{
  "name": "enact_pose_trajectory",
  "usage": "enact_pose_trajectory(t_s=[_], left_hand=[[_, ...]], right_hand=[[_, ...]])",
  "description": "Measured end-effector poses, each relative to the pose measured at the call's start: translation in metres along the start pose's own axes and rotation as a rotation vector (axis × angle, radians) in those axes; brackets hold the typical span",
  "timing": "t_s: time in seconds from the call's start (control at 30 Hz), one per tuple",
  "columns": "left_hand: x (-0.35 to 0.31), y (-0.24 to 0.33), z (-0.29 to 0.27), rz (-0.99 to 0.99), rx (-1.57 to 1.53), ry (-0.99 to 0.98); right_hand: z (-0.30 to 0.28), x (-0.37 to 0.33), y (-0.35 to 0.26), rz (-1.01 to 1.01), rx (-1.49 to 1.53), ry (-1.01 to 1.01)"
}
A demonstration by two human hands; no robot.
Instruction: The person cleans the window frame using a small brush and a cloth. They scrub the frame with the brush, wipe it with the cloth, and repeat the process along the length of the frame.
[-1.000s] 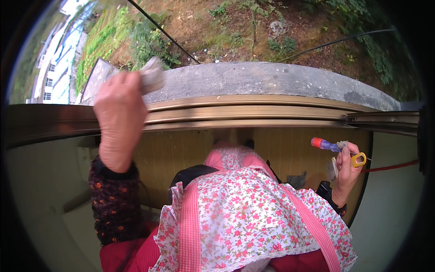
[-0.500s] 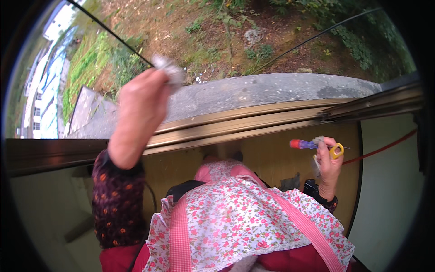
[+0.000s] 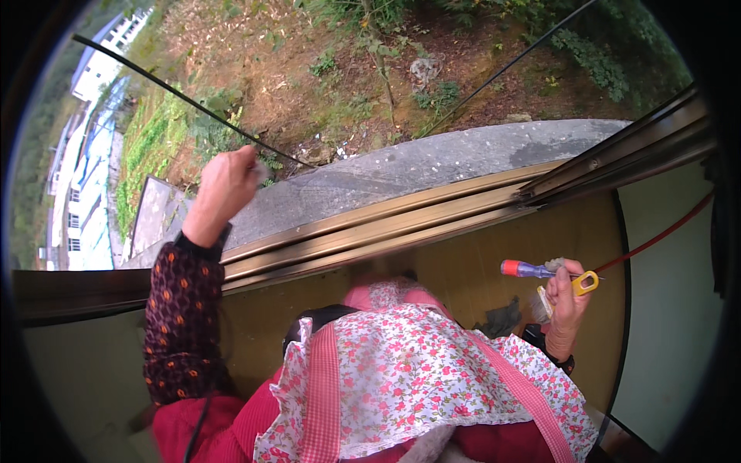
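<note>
My left hand [image 3: 222, 191] is raised out over the window sill, its fingers closed on a whitish-grey wad [image 3: 261, 171]. Most of the wad is hidden by the fist, and what shows is blurred. My right hand [image 3: 567, 309] is at the right, inside the window, closed around several things at once. One is a screwdriver [image 3: 529, 269] with a clear purple handle and a red end, pointing left. A brush with a yellow looped handle [image 3: 586, 283] is in the same grip, its pale bristles [image 3: 540, 305] below. A greyish scrap [image 3: 554, 265] sits by the fingertips.
Gold-brown window tracks [image 3: 386, 224] run across in front of me, with a grey concrete ledge [image 3: 432, 162] beyond. A sliding frame [image 3: 625, 143] stands at the right. Black cables [image 3: 185, 96] cross outside above a slope. A grey cloth [image 3: 502, 316] and red cord [image 3: 664, 233] are inside.
My left hand has moved down and left, still closed on the wad, now mostly hidden. My right hand keeps its hold, slightly lower and further right. The whole view has tilted a little.
</note>
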State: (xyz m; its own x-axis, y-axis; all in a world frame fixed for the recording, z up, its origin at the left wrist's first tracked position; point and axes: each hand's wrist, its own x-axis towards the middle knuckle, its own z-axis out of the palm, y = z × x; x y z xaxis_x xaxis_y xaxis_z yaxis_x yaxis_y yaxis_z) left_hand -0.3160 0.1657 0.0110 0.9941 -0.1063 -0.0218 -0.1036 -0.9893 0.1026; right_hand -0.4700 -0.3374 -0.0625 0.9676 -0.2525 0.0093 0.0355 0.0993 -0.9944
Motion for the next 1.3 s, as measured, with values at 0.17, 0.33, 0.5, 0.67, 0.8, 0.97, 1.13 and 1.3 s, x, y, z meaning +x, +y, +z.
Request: enact_pose_trajectory(t_s=[0.17, 0.33, 0.5, 0.67, 0.8, 0.97, 1.13, 1.3], left_hand=[[-0.027, 0.059, 0.046, 0.435, -0.328, -0.056], [-0.067, -0.026, 0.010, 0.200, 0.259, -0.322], [-0.078, -0.008, -0.028, 0.058, -0.271, -0.032], [-0.051, 0.098, 0.020, 0.784, -0.461, -0.015], [-0.050, 0.076, 0.020, 0.655, -0.297, -0.168], [-0.125, -0.011, 0.003, 0.380, 0.413, -0.183], [-0.158, -0.067, -0.013, -0.188, 0.798, -0.533], [-0.180, -0.043, -0.068, -0.172, 0.156, 0.266]], right_hand=[[0.014, 0.013, -0.019, 0.027, -0.059, -0.089], [0.026, 0.020, -0.019, -0.008, -0.091, -0.208], [0.022, 0.021, -0.020, 0.026, -0.090, -0.179], [0.039, 0.022, -0.032, 0.033, -0.128, -0.196], [0.052, 0.019, -0.030, 0.024, -0.139, -0.225], [0.043, 0.015, -0.018, 0.070, -0.112, -0.157], [0.036, 0.022, -0.028, 0.083, -0.109, -0.278], [0.078, 0.028, -0.054, -0.064, -0.067, -0.517]])
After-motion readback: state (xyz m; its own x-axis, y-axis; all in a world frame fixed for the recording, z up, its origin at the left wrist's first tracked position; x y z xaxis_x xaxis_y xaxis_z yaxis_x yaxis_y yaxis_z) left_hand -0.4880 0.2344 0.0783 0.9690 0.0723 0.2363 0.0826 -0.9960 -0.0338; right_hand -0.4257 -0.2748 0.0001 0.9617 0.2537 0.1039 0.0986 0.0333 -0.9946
